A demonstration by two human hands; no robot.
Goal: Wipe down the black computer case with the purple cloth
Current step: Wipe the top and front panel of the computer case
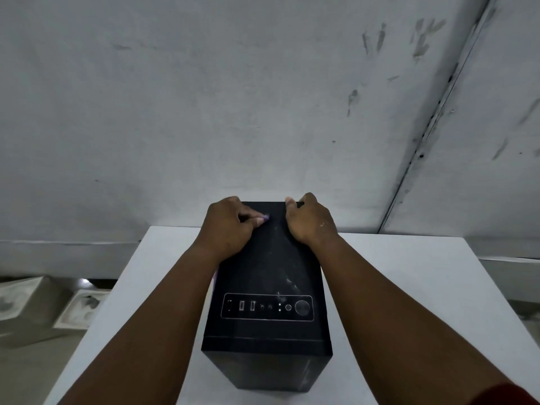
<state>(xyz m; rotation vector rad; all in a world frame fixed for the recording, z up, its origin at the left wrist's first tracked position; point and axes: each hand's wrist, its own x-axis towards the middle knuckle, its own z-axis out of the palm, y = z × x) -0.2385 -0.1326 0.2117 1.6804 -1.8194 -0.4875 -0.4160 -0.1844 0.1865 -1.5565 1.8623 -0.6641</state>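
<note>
One white counter (pixel 409 287) carries the black computer case (pixel 267 287) upright at its middle. Both hands curl over its far top edge, likely steadying it: right hand (pixel 311 220) gripping bare, left hand (pixel 230 226) pinching the purple cloth (pixel 265 218), barely visible.

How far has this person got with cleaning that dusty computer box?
Little looks done: pale dust streaks still mark the black computer case top, around its port panel. In hand: both hands sit at the far edge; the left hand pinches a scrap of purple cloth, and the right hand grips the far corner. Left: the dusty top and the smudged front face; other sides are hidden.
</note>
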